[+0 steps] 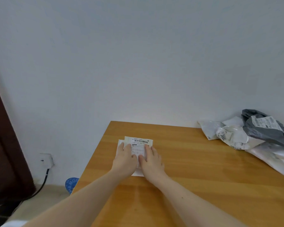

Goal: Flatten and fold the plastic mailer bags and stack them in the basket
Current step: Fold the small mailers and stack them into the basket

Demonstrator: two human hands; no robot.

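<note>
A small white mailer bag (138, 142) with a barcode label lies folded on the wooden table (195, 169), near its left edge. My left hand (125, 157) presses flat on the bag's left half, fingers straight. Beside it, my right hand (150, 158) presses flat on the right half, covering much of the bag. A pile of crumpled mailer bags (252, 136), white ones with a grey one on top, sits at the table's far right. No basket is in view.
The table stands against a pale wall. Left of the table, on the floor, lies a blue object (70, 184). A wall socket (46, 159) with a black cable and a dark wooden door frame (5, 145) are at the left.
</note>
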